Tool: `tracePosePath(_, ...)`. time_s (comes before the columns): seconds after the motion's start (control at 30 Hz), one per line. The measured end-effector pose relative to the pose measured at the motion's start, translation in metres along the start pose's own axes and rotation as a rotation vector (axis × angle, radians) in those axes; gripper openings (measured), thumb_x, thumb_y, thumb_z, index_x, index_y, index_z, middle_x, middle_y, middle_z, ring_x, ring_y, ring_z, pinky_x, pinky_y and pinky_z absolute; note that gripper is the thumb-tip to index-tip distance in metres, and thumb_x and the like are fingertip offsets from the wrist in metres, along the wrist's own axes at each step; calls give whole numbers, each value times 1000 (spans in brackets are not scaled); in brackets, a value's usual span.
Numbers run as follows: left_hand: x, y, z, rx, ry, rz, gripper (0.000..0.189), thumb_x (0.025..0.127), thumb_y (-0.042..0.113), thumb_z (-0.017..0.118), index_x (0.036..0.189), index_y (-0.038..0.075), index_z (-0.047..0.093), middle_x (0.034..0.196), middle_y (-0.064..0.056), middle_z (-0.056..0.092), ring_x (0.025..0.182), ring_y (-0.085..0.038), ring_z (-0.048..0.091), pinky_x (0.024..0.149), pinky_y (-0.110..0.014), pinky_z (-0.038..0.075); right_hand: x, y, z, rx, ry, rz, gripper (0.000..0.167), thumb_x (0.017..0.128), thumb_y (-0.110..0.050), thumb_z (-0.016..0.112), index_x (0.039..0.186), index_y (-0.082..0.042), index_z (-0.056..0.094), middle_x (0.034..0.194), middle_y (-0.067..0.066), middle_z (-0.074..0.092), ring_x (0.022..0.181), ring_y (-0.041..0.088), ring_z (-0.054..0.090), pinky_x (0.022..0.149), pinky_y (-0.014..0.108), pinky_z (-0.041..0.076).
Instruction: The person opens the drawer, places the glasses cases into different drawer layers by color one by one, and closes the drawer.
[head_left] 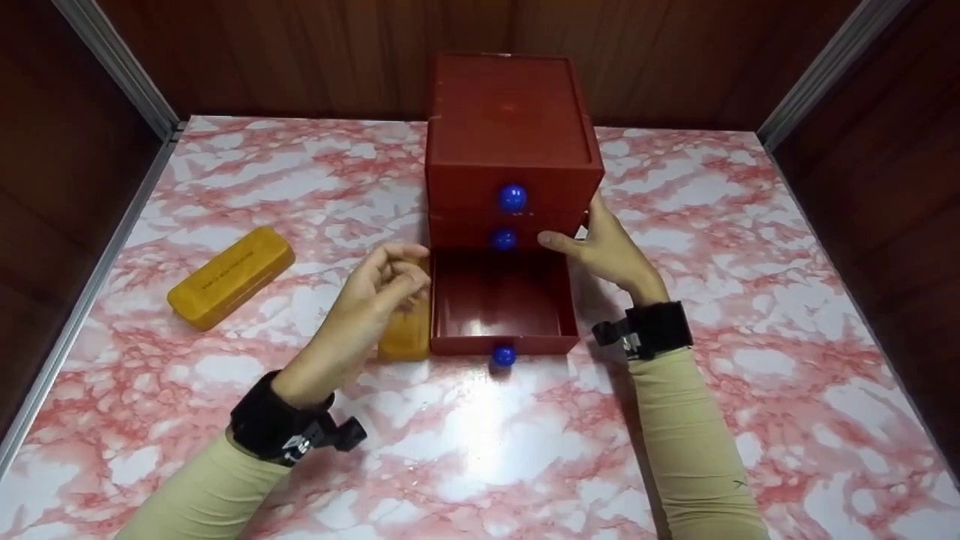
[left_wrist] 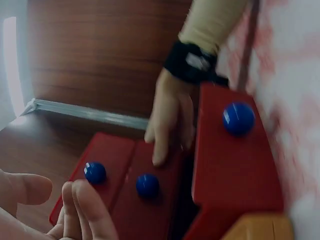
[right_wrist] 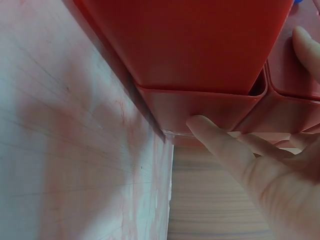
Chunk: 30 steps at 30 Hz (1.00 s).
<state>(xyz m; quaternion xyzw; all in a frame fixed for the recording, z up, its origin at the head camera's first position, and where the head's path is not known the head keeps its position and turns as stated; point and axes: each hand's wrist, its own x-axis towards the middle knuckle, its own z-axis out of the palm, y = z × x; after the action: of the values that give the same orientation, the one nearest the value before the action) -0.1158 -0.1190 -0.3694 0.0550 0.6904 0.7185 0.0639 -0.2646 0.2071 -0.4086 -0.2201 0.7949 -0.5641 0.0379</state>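
Observation:
A red plastic cabinet (head_left: 514,112) with three drawers and round blue knobs stands at the back. Its bottom drawer (head_left: 505,346) is pulled out, and bare red floor shows inside. Near that drawer's left wall, my left hand (head_left: 379,289) hovers with loosely bent fingers and holds nothing. A yellow oblong case (head_left: 403,341) lies below it, close against the drawer's left side and partly hidden. My right hand (head_left: 619,247) rests on the cabinet's right front corner. Its thumb lies on the front of the middle drawer, while straight fingers (right_wrist: 220,142) touch the cabinet's side.
A second yellow case (head_left: 232,277), with small dark lettering on top, lies slantwise on the left of the red-and-white marbled table (head_left: 480,465). Dark wooden panels (head_left: 300,60) close off the back and sides, with metal rails (head_left: 112,67) at the corners.

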Motion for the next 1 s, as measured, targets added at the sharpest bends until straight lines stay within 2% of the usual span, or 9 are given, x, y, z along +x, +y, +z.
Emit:
tracePosePath(0.13,11,-15,-10,349,104,190,43,99,5,65,141,3,52,126,-17,61,115,-31,58,102,-44,46,-1,-1,0,1,4,5,87,93,-23,85,162,-20,32,155,7,51,143,27,49,121,52,35)
tracePosePath(0.17,13,-19,-12,443,129,225,46,98,6,67,142,4,52,130,-17,61,118,-32,57,105,-46,44,-1,-1,0,1,3,6,87,93,-23,85,162,-19,32,155,7,51,143,27,49,121,52,35)
tracePosePath(0.23,16,-26,-16,609,177,254,54,96,11,70,146,5,51,136,-17,60,123,-37,54,108,-52,39,0,-1,1,1,1,7,87,93,-23,85,162,-19,32,155,8,51,143,28,49,120,52,35)
tracePosePath(0.3,20,-32,-18,757,210,243,60,96,18,72,151,7,48,142,-16,57,128,-39,50,109,-55,37,0,-1,0,-3,2,6,87,93,-23,85,162,-19,31,155,8,51,143,28,49,120,52,36)
tracePosePath(0.33,21,-34,-19,820,215,216,64,97,22,73,153,9,46,145,-16,55,131,-40,48,109,-56,36,0,-1,0,-6,2,6,87,94,-24,85,162,-20,31,155,7,51,143,28,49,120,52,36)
tracePosePath(0.47,26,-40,-20,1001,163,95,77,99,35,73,163,14,35,156,-21,43,138,-45,42,106,-64,38,0,-2,-1,-7,-1,6,89,94,-24,85,163,-21,30,156,7,51,142,28,50,119,53,37)
tracePosePath(0.63,28,-46,-20,1094,73,-17,88,98,44,73,167,17,25,164,-25,30,142,-53,39,106,-71,39,-1,-2,0,-10,-10,-1,92,94,-23,84,165,-22,26,156,7,50,141,29,52,118,52,39)
tracePosePath(0.8,29,-50,-20,1109,28,-57,92,97,44,73,168,17,22,166,-28,26,141,-57,42,106,-74,39,-1,-3,0,-6,-7,-9,90,94,-21,84,164,-21,27,157,8,49,141,29,52,118,52,38)
tracePosePath(1.0,33,-51,-22,1112,7,-95,97,92,42,75,168,16,19,164,-31,28,137,-57,46,107,-71,41,-1,-2,-1,-6,-3,-4,91,94,-22,84,165,-22,27,157,8,49,141,29,52,119,52,38)
